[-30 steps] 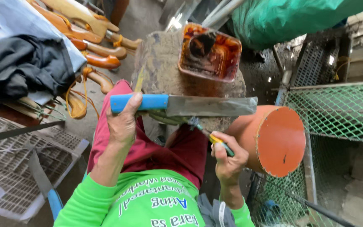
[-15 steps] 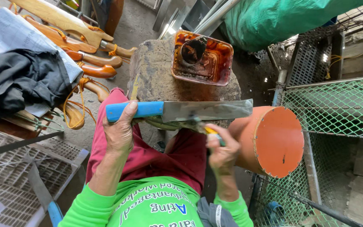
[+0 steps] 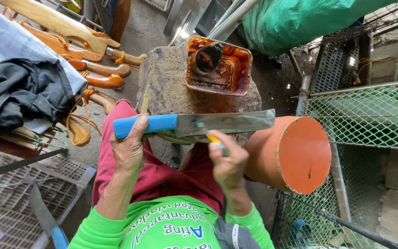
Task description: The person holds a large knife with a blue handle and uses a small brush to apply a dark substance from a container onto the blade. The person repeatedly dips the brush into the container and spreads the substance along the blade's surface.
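The left hand grips a blue-handled steel cleaver flat on a stone block while right-hand fingers, pinching a thin yellow-and-green tool, should work steadily along the blade.

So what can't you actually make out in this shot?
- Tool tip in the right hand: head view, blurred and hidden under the knife.
- Second knife: handle cut by the bottom edge.
- Dark lump in the orange tub: too murky to tell.

1 head cam, looks steeply down, close over lap & stone block.
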